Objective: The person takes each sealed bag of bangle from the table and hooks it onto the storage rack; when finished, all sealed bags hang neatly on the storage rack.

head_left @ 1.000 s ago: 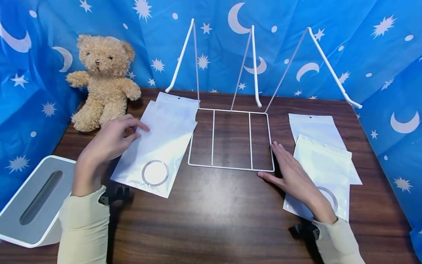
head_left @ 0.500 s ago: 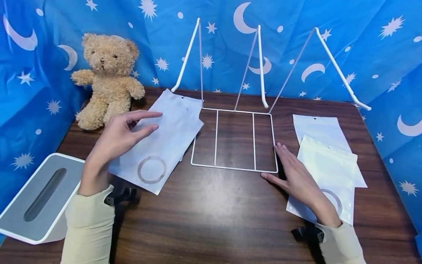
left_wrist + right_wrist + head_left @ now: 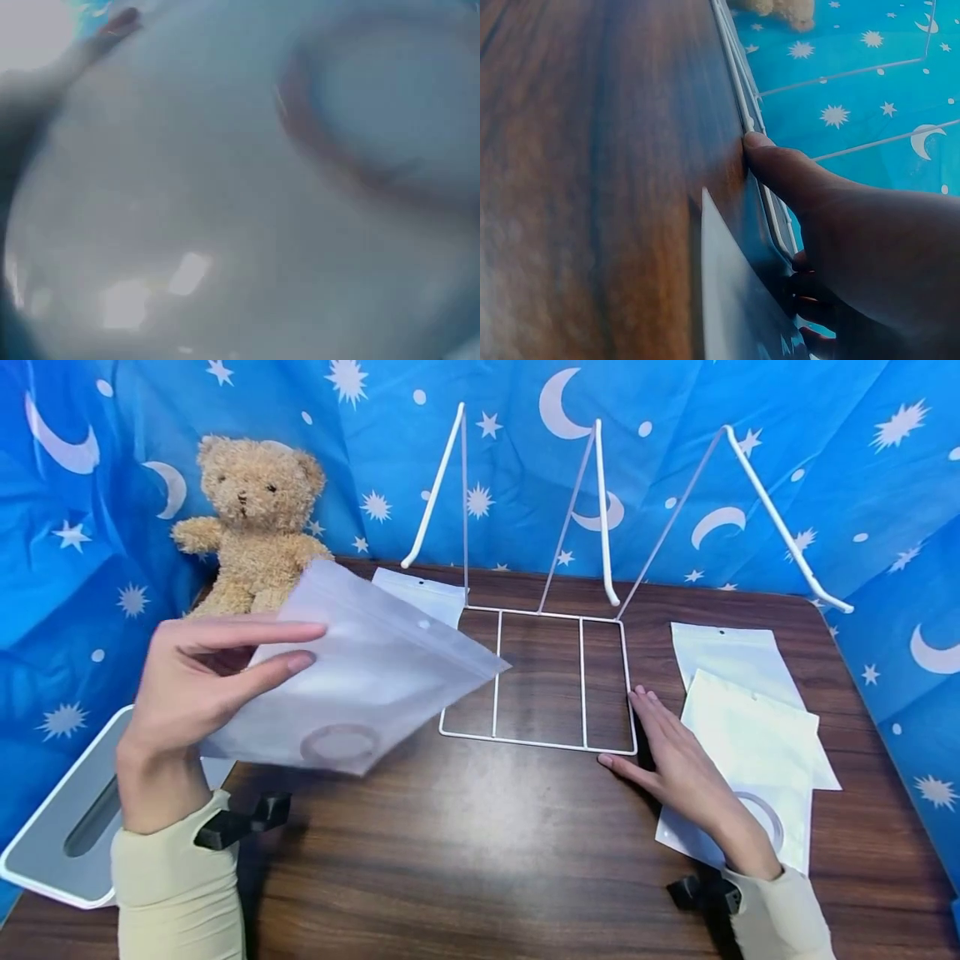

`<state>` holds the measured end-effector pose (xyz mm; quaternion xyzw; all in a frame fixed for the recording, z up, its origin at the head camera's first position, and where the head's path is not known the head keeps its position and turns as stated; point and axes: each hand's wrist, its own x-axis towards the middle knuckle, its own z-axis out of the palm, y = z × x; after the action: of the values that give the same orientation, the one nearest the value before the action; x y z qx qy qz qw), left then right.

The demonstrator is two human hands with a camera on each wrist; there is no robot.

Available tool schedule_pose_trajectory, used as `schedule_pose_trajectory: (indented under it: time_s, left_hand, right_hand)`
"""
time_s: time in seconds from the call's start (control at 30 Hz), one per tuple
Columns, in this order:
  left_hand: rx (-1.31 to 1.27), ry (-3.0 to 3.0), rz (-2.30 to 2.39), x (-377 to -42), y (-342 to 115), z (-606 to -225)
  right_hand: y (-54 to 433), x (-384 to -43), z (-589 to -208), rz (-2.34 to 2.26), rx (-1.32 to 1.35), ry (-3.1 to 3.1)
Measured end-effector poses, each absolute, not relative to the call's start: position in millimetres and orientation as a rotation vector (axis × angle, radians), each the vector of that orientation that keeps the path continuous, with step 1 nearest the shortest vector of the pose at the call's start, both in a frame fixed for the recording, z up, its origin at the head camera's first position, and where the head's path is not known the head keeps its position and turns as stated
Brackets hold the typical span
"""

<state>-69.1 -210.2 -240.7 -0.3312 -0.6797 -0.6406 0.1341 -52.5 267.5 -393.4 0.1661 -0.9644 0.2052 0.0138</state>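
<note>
My left hand (image 3: 187, 685) holds a white zip pouch (image 3: 375, 677) up off the table, tilted, its thumb and index finger at the pouch's left side. A ring-shaped outline (image 3: 341, 743) shows near the pouch's lower end. This pouch fills the left wrist view, blurred, with the ring (image 3: 300, 120) at the right. My right hand (image 3: 686, 768) rests at the front right corner of a white wire rack (image 3: 538, 744), thumb at the front bar and straight fingers along the side bar. In the right wrist view, the thumb (image 3: 780, 165) touches the rack's bar.
Another white pouch (image 3: 423, 593) lies behind the lifted one. Two more, a front pouch (image 3: 750, 735) and a back pouch (image 3: 727, 652), overlap right of the rack. Three upright arms rise from the rack. A teddy bear (image 3: 258, 535) and a grey-topped box (image 3: 45, 852) stand at left.
My left hand has moved left and raised the top left pouch off the one beneath, tilting it over the rack's left part. My right hand stays at the rack's corner.
</note>
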Motion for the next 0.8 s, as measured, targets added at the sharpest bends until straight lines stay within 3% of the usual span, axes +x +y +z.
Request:
schedule_pose_trajectory:
  time_s: [0.27, 0.8]
  left_hand:
    - [-0.830, -1.653, -2.127, -64, -210, -245]
    - [-0.684, -1.695, -2.074, -76, -202, -254]
  right_hand:
    - [266, -52, -394, 0.648, 0.507, -3.030]
    - [265, -52, -394, 0.677, 0.476, -3.070]
